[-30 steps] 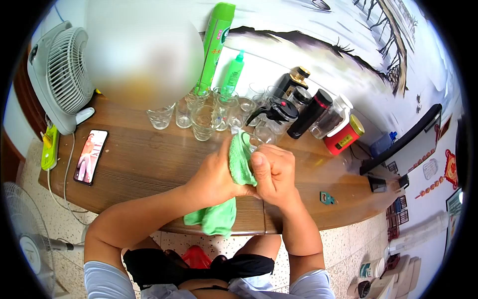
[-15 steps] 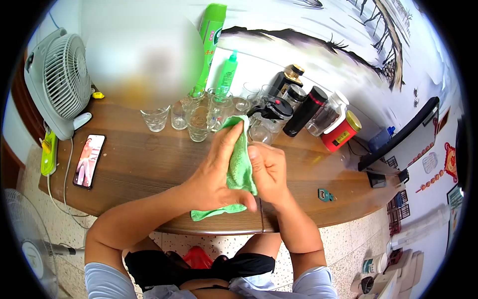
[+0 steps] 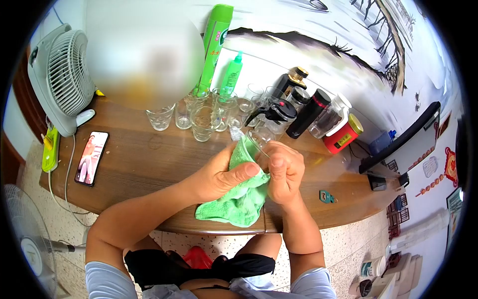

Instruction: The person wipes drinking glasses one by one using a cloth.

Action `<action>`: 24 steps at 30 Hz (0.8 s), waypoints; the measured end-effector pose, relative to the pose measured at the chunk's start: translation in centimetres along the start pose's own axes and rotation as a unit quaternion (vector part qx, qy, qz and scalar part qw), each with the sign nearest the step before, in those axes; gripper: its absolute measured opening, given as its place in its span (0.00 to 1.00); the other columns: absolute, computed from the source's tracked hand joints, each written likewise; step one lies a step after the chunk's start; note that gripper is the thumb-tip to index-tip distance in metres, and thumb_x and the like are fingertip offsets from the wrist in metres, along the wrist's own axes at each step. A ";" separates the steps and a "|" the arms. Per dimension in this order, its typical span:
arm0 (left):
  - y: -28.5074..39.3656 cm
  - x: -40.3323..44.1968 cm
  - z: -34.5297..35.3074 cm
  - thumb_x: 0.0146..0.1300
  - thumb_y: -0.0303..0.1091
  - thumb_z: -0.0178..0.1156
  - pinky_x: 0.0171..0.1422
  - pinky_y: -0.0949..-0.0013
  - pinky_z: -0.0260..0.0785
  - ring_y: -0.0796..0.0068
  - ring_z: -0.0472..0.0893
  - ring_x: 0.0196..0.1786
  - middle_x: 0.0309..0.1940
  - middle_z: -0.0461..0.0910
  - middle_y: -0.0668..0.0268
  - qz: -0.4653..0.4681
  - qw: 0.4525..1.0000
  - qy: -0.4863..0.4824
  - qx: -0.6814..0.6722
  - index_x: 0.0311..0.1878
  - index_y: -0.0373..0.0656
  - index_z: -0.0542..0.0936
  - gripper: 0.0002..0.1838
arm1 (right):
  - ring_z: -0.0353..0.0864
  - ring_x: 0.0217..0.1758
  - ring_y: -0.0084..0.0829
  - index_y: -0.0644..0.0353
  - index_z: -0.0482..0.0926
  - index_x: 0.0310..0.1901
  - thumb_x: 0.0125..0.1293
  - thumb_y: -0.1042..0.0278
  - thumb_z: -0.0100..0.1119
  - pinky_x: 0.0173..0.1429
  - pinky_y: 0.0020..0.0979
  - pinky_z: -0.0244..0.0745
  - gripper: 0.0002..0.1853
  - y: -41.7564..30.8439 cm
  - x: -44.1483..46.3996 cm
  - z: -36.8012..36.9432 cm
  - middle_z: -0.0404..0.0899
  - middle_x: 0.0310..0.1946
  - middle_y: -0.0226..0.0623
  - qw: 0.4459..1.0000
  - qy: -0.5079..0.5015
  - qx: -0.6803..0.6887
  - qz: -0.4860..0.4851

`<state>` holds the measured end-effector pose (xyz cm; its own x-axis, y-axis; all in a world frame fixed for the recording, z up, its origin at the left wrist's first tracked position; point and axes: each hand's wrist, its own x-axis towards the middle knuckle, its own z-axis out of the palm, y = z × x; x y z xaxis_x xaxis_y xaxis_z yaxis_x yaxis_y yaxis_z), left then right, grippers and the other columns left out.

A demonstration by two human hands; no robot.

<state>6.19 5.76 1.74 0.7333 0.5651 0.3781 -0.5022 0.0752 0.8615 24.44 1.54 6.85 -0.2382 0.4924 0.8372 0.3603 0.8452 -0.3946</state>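
A green cloth [image 3: 236, 202] hangs between my two hands above the front part of the wooden table. My left hand [image 3: 221, 174] is closed on the cloth, its thumb lying over it. A clear glass [image 3: 259, 141] shows its rim above my right hand [image 3: 285, 172], whose fingers wrap round it; the cloth covers the glass's left side. Behind my hands stand several clear glasses [image 3: 203, 123] in a group, beside a glass teapot with a black lid [image 3: 280, 109].
A phone [image 3: 91, 158] lies at the left, near a fan [image 3: 67, 74] and a green power strip [image 3: 50, 149]. Along the back are a green spray bottle [image 3: 232, 74], a black flask [image 3: 308, 113] and a red tin [image 3: 343, 134]. A small teal object [image 3: 326, 196] lies at the right.
The cloth was bunched upright over my left fingers; now it spreads lower and wider. The glass rim shows again between my hands, and my right hand has shifted slightly right.
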 end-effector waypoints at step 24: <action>2.3 -0.1 -0.9 0.58 0.33 0.83 0.66 0.66 0.75 0.78 0.80 0.61 0.57 0.82 0.68 -0.107 0.992 -0.070 0.017 0.70 0.41 0.75 0.38 | 0.75 0.23 0.41 0.61 0.77 0.27 0.78 0.62 0.61 0.29 0.37 0.69 0.19 -0.7 0.3 0.4 0.74 0.22 0.37 0.996 -0.051 0.046 -0.065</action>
<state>4.54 6.59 3.39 0.8788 0.4195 0.2277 -0.3153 0.1521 0.9367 23.71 1.20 7.26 -0.3688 0.3918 0.8429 0.2382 0.9164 -0.3217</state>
